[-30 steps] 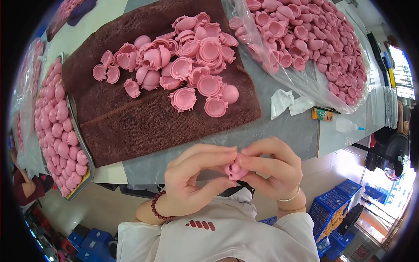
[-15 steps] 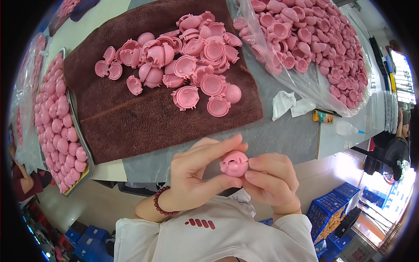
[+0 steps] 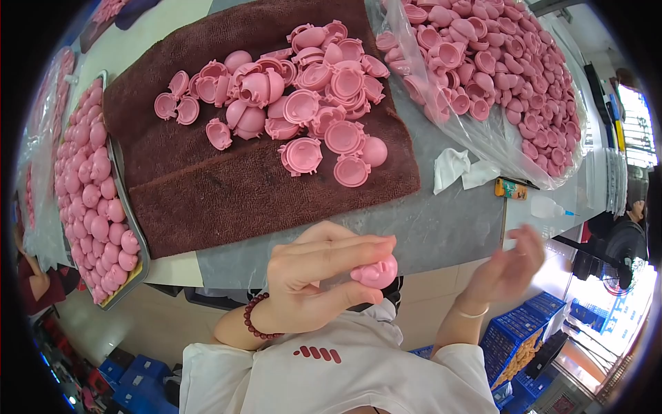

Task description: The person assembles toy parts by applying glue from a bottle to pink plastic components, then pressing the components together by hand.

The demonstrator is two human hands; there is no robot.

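I see left hand point(image 3: 314, 283) gripping a pink pig point(image 3: 376, 273) near the table point(image 3: 448, 228) edge; right hand point(image 3: 507, 265) open, empty, blurred.

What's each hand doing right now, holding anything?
Left hand: closed on a pink pig-shaped ball, held in its fingers.
Right hand: open, blurred, holding nothing, off to the side.

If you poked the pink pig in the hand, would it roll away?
Probably. The pink pig looks round and smooth, so it may roll on the table. The left hand pinches it with fingertips alone, so it seems light. It looks like stiff plastic.
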